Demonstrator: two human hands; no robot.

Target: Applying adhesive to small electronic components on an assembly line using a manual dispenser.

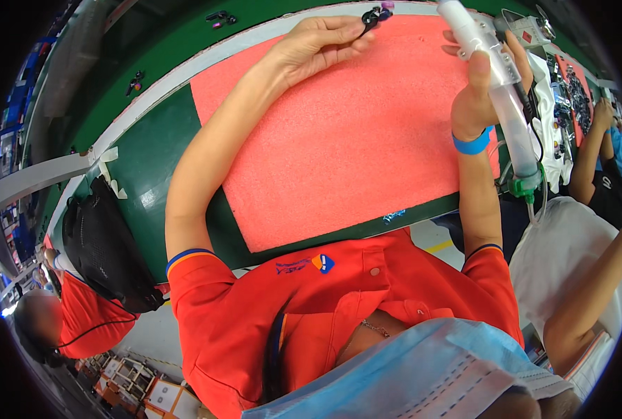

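My left hand (325, 47) pinches a small black part (371, 21) with a purple bit at its tip, over the far edge of the pink foam mat (339, 140). In my right hand (473, 98), which wears a blue wristband (473, 142), is a translucent dispensing syringe (513, 126). My fingers wrap round its upper barrel. It tilts, its white end up and away; its green cap (525, 185), with thin clear tubing attached, points down toward me. The black part and the syringe are apart.
Beyond the white rail, small dark parts (220, 19) lie on a green surface. A black mesh bag (108, 244) rests at the table's left edge. At right are white cloth (552, 119), a tray of many dark parts (576, 94) and a co-worker's arms (594, 143).
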